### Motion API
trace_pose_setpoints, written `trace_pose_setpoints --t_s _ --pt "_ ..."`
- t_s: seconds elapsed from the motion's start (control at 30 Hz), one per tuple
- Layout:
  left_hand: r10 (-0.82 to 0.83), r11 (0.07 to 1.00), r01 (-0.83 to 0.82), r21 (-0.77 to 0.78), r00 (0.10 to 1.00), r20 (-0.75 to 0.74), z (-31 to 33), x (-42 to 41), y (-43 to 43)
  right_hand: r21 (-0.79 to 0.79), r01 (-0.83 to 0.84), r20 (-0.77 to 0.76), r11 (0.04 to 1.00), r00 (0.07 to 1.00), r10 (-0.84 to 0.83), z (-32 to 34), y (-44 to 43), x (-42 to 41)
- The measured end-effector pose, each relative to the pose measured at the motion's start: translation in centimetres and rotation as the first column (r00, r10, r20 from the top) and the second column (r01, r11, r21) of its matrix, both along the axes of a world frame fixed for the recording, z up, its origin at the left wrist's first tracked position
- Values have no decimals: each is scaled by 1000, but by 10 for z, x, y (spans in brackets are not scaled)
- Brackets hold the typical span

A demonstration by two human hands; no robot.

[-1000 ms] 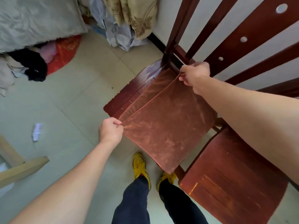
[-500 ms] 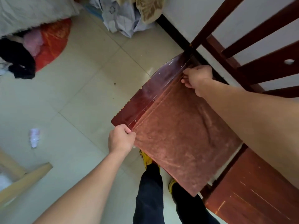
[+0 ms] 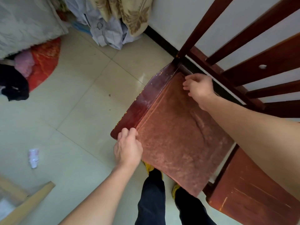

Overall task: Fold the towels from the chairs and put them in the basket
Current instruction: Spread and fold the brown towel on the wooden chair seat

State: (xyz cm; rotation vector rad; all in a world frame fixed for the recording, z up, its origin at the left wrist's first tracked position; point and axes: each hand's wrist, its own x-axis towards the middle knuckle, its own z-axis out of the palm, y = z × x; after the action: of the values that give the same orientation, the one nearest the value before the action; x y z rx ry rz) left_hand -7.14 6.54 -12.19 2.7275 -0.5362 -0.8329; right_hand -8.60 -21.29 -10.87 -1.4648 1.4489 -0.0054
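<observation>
Two bare hands at one rust-brown towel (image 3: 178,140), spread flat across the seat of the first chair (image 3: 142,104), one of two dark red wooden chairs side by side against a white wall (image 3: 170,21). Towel at centre frame, a strip of bare seat showing along its left hem, its near edge hanging past the seat front above two yellow shoes (image 3: 148,166). Second chair (image 3: 251,192) at lower right, seat bare and scratched.

Left hand (image 3: 128,148) at the towel's near left corner, fingers (image 3: 129,133) curled down onto the hem; actual hold on the cloth hidden behind the knuckles, impossible to tell. Right hand (image 3: 200,89) over the far corner by the chair back, fingers (image 3: 186,83) loosely spread and gripping nothing.

On the pale tiled floor (image 3: 81,103): one crumpled paper scrap (image 3: 33,157) at lower left, one pale wooden plank (image 3: 32,200) in the bottom left corner, one red cloth (image 3: 45,60), one pink bundle (image 3: 24,64) and one black garment (image 3: 14,85) at upper left, and one heap of light clothing (image 3: 110,30) at top centre.
</observation>
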Motion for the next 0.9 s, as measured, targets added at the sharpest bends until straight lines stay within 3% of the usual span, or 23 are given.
trace_pose_setpoints --t_s 0.1,0.17,0.23,0.37,0.47,0.57,0.67,0.77,0.83,0.9 --pt "-107 990 84 -117 972 -208 3 -17 -36 76 15 -9 997 1000 -15 6 14 -35" --pt "-84 994 50 -95 917 -390 -2 -27 -51 267 -28 -63 963 997 46 -1 31 -69" --pt "-21 998 -5 -57 895 -446 -9 -36 -53 354 -34 -122 935 989 82 -9 38 -114" --pt "-12 999 21 24 951 -310 -17 -42 -45 103 276 -170 956 951 -256 -16 14 -194" --pt "-33 996 49 72 977 -210 -10 -67 -47 -40 316 -260 948 913 -315 -16 -5 -245" --pt "88 989 -50 136 954 -288 -3 -117 -46 -121 293 -287 948 904 -316 -14 -23 -274" --pt "357 931 -262 254 797 -486 -4 -173 -35 -153 127 -246 980 956 -162 -15 -40 -277" --pt "639 763 -500 410 486 -596 -9 -220 -18 -139 -94 -240 986 969 58 -25 -53 -265" --pt "686 688 -578 439 318 -655 -18 -242 -9 -107 -200 -292 974 943 161 -32 -60 -255" --pt "672 641 -645 415 210 -710 -27 -258 -7 -52 -244 -333 968 918 213 -39 -68 -253"
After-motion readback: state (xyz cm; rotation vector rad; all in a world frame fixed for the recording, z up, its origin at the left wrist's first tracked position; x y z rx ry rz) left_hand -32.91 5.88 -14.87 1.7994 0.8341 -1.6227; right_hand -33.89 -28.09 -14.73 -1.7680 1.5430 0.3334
